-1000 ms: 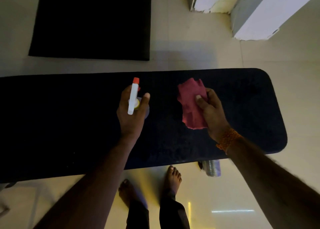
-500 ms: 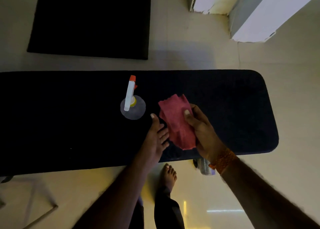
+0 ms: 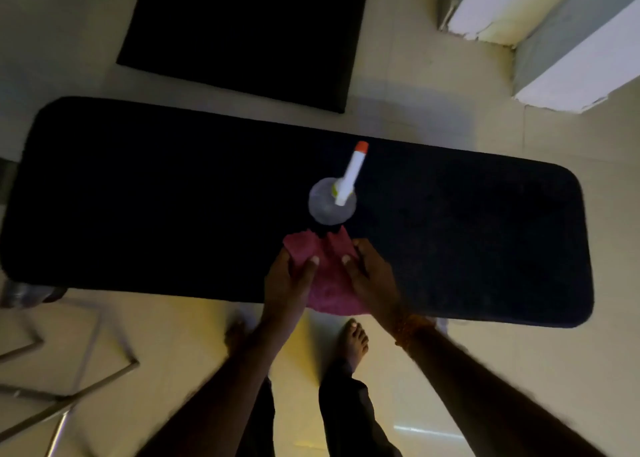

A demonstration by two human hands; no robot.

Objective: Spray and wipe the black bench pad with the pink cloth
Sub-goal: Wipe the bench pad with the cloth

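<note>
Wipe step: left hand (image 3: 289, 280) and right hand (image 3: 372, 276) both pinch pink cloth (image 3: 329, 283) on bench pad (image 3: 138, 197); spray bottle (image 3: 334, 200) parked. Next, I'd guess: sweep along pad.

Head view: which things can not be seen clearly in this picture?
- Pink cloth: its middle and sides are covered by the left hand and the right hand.
- Spray bottle: seen from above, so its body and label are hidden; liquid level cannot be told.
- Black bench pad: too dark to show wet or dirty spots.
- Metal frame: cut by the left edge.
</note>
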